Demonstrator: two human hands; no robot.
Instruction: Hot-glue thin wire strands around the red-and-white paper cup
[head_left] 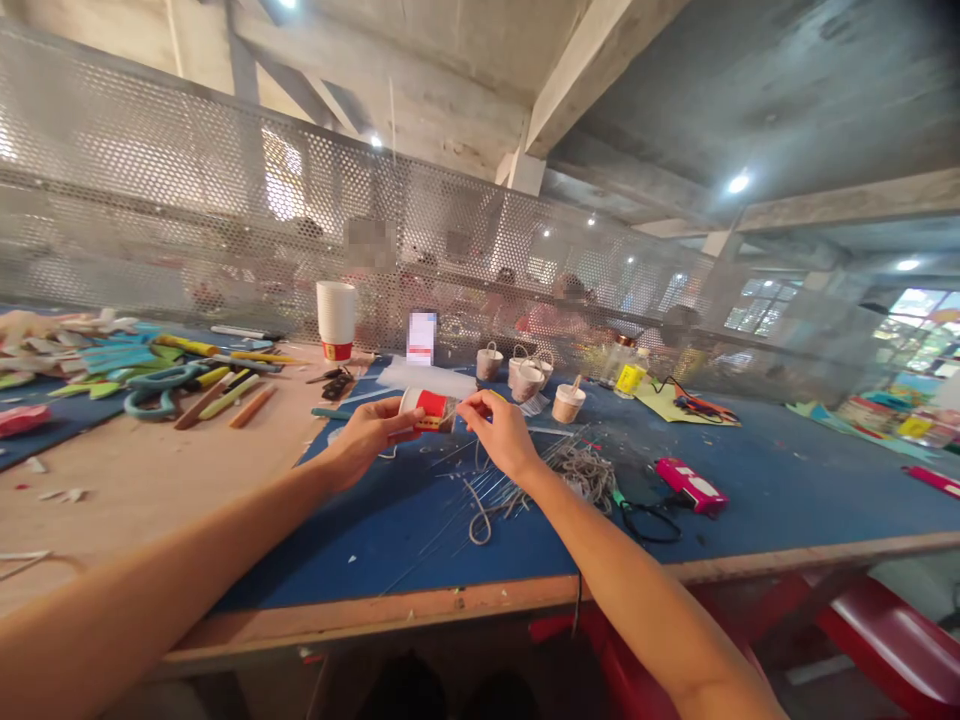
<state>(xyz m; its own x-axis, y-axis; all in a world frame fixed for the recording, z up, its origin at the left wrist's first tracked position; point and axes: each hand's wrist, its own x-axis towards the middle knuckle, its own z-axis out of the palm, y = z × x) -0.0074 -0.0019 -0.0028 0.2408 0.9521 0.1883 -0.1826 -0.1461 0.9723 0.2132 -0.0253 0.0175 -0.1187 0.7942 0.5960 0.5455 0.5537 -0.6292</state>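
Both forearms are bared and extended forward, converging toward the middle. The left forearm (pixel 225 535) is slanted inward, and its hand (pixel 367 432) is closed in a firm grip. The right forearm (pixel 622 560) is angled inward; the right hand (pixel 501 432) is bent over, its thumb and forefinger brought together near the left fingertips.

"What surrounds the cup (pixel 430 404) in the left hand (pixel 377 425), above the worktable (pixel 795 480)?"

"Right hand (pixel 499 430) just beside, at three o'clock; scissors (pixel 171 377) at nine, stacked cups (pixel 336 308) at eleven, phone (pixel 421 336) at twelve, partition (pixel 217 180) behind."

"And farther right?"

"Pots (pixel 528 381) at two, a string heap (pixel 590 476) at four."
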